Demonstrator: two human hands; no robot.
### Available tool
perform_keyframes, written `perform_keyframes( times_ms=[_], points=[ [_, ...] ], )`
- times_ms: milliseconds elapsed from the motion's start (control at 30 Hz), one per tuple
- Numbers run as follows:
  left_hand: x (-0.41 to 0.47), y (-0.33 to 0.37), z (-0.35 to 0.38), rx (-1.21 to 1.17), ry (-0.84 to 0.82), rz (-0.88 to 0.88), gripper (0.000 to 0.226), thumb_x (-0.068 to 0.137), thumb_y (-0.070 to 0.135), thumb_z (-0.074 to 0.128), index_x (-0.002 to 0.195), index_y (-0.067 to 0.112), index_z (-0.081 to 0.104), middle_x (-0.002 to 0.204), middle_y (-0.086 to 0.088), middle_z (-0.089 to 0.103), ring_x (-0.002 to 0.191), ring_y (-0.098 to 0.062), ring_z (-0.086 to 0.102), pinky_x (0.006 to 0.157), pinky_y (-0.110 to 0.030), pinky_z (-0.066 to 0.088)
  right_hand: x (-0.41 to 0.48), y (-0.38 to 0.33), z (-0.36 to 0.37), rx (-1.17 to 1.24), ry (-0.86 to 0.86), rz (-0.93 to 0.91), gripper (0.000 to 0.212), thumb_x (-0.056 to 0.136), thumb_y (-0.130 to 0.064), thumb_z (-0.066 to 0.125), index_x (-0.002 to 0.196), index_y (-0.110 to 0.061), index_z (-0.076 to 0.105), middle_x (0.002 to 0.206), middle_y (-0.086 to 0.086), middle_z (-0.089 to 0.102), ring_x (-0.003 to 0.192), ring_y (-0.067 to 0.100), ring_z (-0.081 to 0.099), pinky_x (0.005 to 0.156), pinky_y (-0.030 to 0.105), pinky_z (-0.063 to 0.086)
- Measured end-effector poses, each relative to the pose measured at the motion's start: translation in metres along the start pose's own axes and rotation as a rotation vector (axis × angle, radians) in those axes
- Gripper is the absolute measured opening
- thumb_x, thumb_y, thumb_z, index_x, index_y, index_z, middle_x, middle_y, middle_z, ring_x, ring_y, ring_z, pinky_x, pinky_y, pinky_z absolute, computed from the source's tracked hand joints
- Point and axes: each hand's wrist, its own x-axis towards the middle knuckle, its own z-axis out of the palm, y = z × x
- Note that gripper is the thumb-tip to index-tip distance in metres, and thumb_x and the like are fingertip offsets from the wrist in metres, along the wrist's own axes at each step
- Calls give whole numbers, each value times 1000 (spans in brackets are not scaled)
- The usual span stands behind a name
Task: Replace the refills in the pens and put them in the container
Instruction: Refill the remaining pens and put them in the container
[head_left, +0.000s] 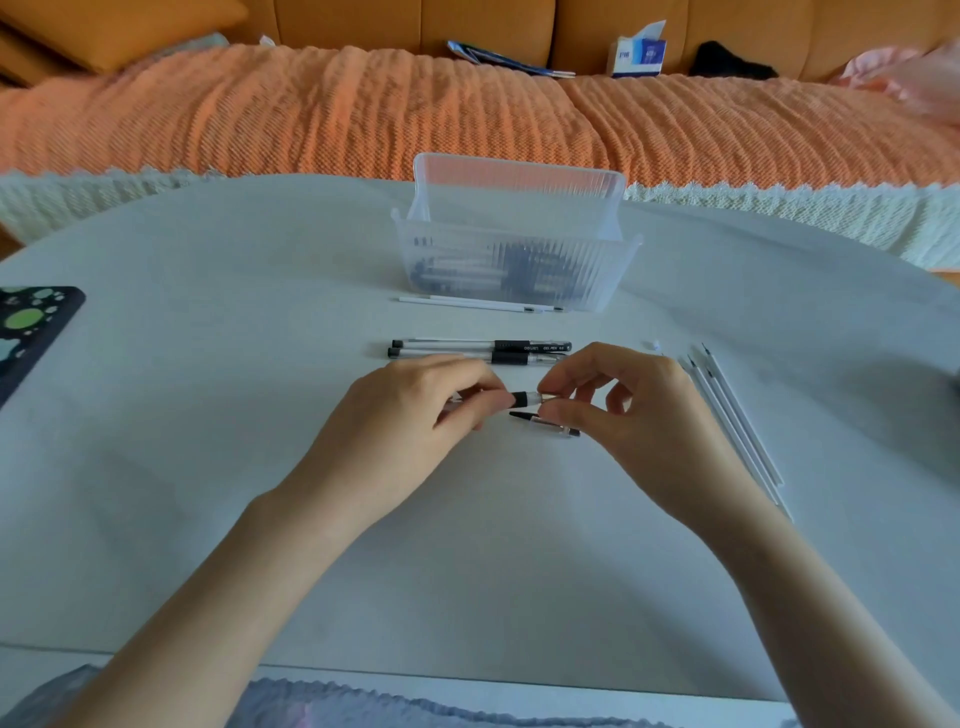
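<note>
Left hand (415, 410) grips the pen (524, 399), right hand (623, 400) pinches its metal tip — likely unscrewing; next, a steady twist.

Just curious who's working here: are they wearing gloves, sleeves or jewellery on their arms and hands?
No. The left hand and right hand are bare, with no gloves, rings or watch showing, and both forearms are uncovered to the picture's edge.
</note>
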Motion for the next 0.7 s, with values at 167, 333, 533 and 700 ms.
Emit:
perform_keyframes(
  times_ms=[167, 333, 533, 700],
  points=[
    [0, -4, -1, 1, 28, -58, 23, 82, 52, 47, 80, 35, 62, 66, 23, 55, 66, -4, 53, 64, -28, 46, 1, 2, -2, -22, 17, -2, 9, 78, -14, 72, 79, -22, 68, 72, -13, 63, 64, -3, 51, 59, 9, 36],
    [1, -10, -7, 11, 63, -74, 22, 82, 50, 48, 79, 32, 61, 71, 20, 57, 68, -6, 53, 66, -32, 47, 2, 8, -12, -60, 92, 23, 5, 80, -19, 71, 79, -23, 68, 68, -15, 62, 61, -4, 50, 58, 5, 35],
    [0, -8, -7, 19, 106, -98, 14, 86, 42, 58, 84, 28, 60, 75, 18, 57, 72, -1, 52, 60, -22, 41, -4, 8, -3, -302, -70, -83, 5, 78, -33, 71, 80, -31, 67, 76, -16, 60, 76, 1, 44, 66, 11, 34],
    [0, -4, -5, 11, 86, -103, 13, 86, 40, 57, 86, 27, 59, 78, 17, 57, 72, -8, 53, 64, -31, 44, -6, 8, 6, -386, -148, -134, 9, 76, -36, 73, 83, -32, 68, 81, -14, 56, 82, 5, 40, 72, 30, 44]
  ],
)
